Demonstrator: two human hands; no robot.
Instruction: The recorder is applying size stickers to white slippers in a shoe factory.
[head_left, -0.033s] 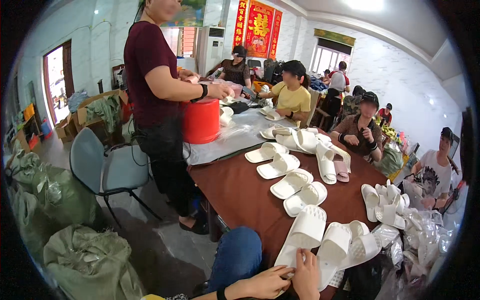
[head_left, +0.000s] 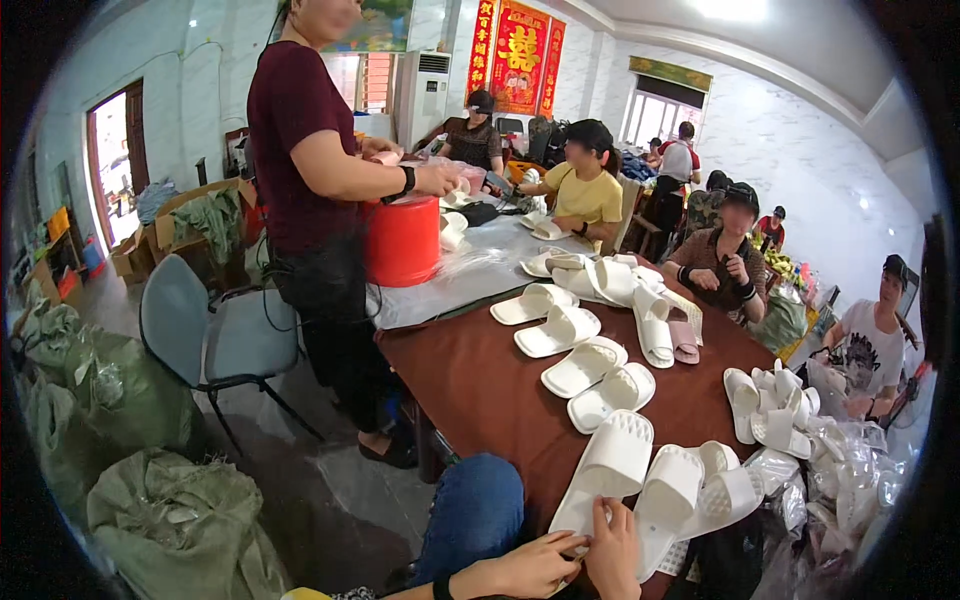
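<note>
At the near edge of the table, a white slide slipper [head_left: 612, 462] lies with its toe away from me and its heel under my fingers. My left hand [head_left: 528, 566] is closed at the left side of that heel, thumb and fingertips at its edge. From the right, my right hand [head_left: 612, 552] closes on the same heel, fingers bent and pressed together. The two hands nearly meet; anything small between the fingertips is hidden. Close by on the right lie another white slipper [head_left: 668, 488] and a textured white slipper [head_left: 728, 497].
White slippers [head_left: 583, 366] run in a row across the brown tabletop [head_left: 460, 365], with a pinkish slipper [head_left: 684, 338] beyond. Clear plastic bags [head_left: 840, 470] pile up at right. A person by a red bucket [head_left: 402, 242] stands at left, near a grey chair [head_left: 250, 335] and green sacks [head_left: 180, 520].
</note>
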